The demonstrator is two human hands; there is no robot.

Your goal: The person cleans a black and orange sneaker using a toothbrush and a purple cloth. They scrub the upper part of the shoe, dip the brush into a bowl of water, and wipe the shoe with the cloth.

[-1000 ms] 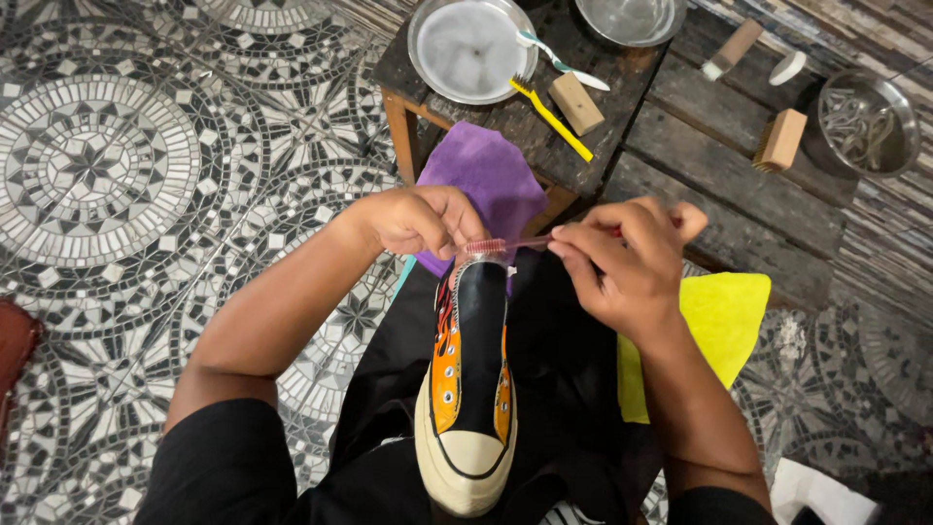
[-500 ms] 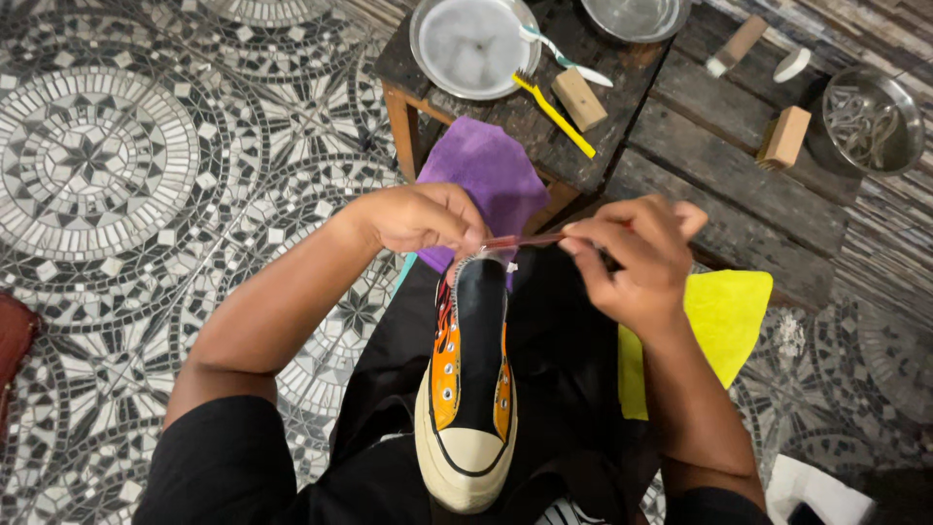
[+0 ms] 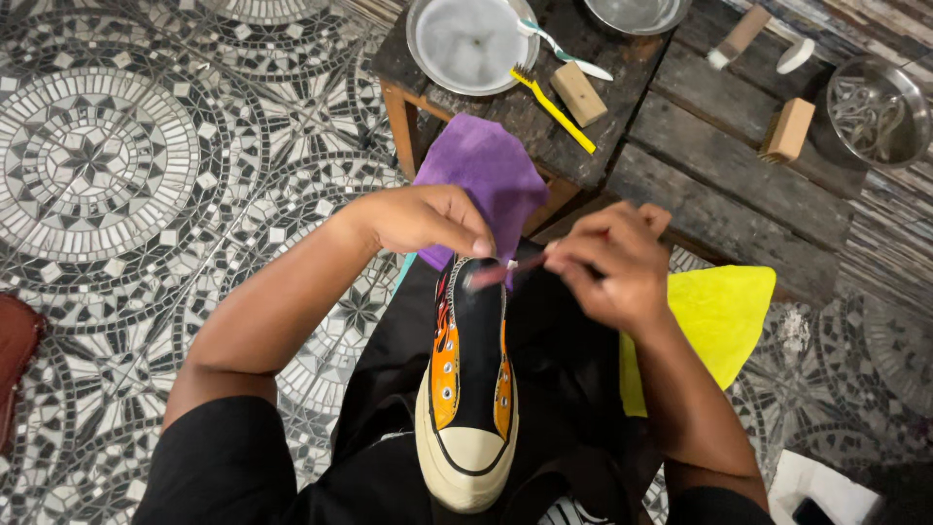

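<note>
A high-top sneaker [image 3: 471,389] with a black tongue, orange flame sides and a cream toe cap lies on my lap, toe toward me. My left hand [image 3: 428,219] holds the sneaker's top collar. My right hand [image 3: 607,262] pinches a thin reddish lace [image 3: 498,273], blurred, that runs from the collar to my fingers. A black cloth [image 3: 573,369] covers my lap beneath the shoe.
A purple cloth [image 3: 481,175] hangs off a dark wooden stool [image 3: 544,136] carrying a metal plate [image 3: 466,44], a yellow toothbrush [image 3: 554,109] and a wooden brush [image 3: 578,94]. A yellow cloth [image 3: 714,311] lies at right. A metal bowl [image 3: 875,112] and another brush [image 3: 787,129] sit on planks.
My right hand has drawn the lace out to the right and now sits lower, closer to the collar. My left hand stays on the shoe's top.
</note>
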